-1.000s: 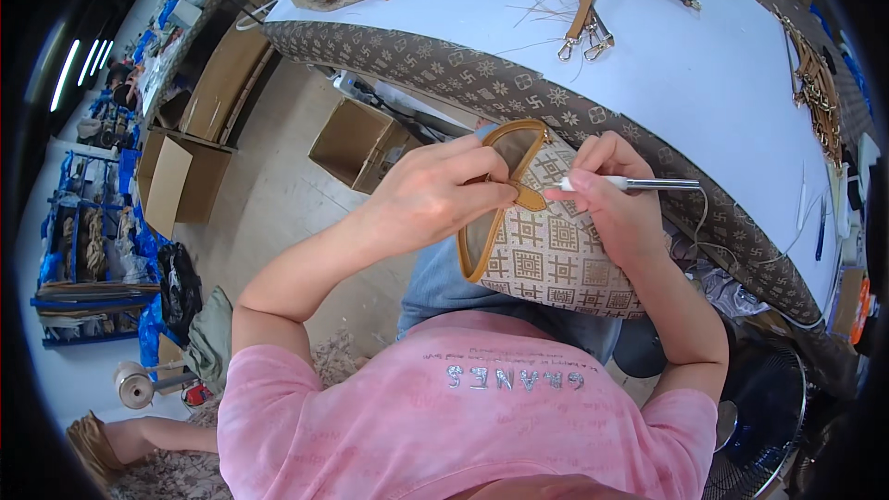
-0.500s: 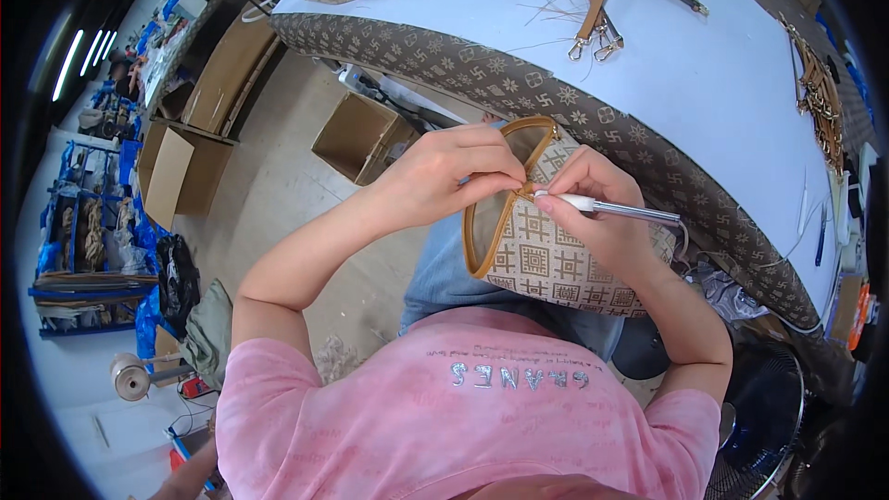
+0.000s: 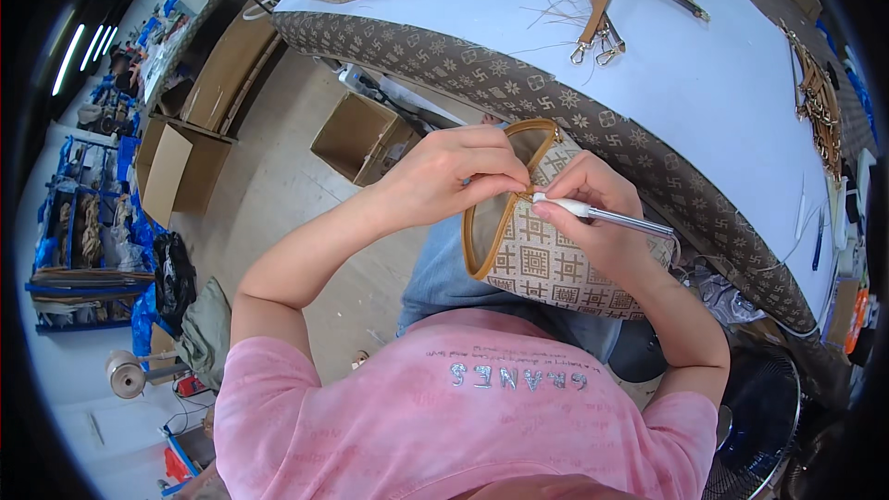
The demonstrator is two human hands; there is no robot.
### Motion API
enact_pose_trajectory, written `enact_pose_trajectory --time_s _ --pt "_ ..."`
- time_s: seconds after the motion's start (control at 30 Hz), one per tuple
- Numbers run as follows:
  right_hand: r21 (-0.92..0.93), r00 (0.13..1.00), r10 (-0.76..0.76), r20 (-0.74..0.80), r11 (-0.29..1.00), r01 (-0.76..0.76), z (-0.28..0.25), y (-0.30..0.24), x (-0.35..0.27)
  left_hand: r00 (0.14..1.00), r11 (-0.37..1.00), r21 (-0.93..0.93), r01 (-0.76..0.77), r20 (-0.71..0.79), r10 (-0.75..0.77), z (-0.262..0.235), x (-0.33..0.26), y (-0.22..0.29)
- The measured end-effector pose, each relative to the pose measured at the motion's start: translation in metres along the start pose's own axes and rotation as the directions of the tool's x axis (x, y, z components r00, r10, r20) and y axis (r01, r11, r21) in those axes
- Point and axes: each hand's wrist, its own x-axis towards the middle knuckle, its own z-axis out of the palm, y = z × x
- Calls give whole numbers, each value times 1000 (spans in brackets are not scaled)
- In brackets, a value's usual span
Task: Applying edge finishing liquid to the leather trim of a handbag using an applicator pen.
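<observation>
A beige bag (image 3: 556,255) with a brown geometric pattern rests over my lap, its brown-edged mouth facing left. My left hand (image 3: 460,171) pinches the bag's brown trim (image 3: 505,222) at the middle of the mouth; its fingertips hide exactly what lies between them. In my right hand (image 3: 600,213) is a white and silver pen-shaped tool (image 3: 620,218), gripped between thumb and fingers. The tool's white end points left, close to my left fingertips and the trim. Whether its tip touches the trim I cannot tell.
Beyond the bag curves a white tabletop (image 3: 685,102) with a patterned cloth edge. Brown straps with metal clasps (image 3: 597,23) lie at its far side, more straps (image 3: 815,97) at the right. An open cardboard box (image 3: 356,139) stands on the floor; a black fan (image 3: 759,417) is at lower right.
The rear end of the pen-shaped tool has dipped slightly toward me. My left hand keeps its pinch on the trim, and the bag has barely shifted.
</observation>
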Motion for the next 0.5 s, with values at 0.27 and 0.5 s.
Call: enact_pose_trajectory --time_s 0.27,0.5 --pt "84 998 70 -11 994 -68 -3 -2 -2 992 991 -55 124 32 -122 -10 7 11" --pt "369 968 219 -120 915 -162 -10 4 3 967 978 209 -11 251 -43 -11 17 14"
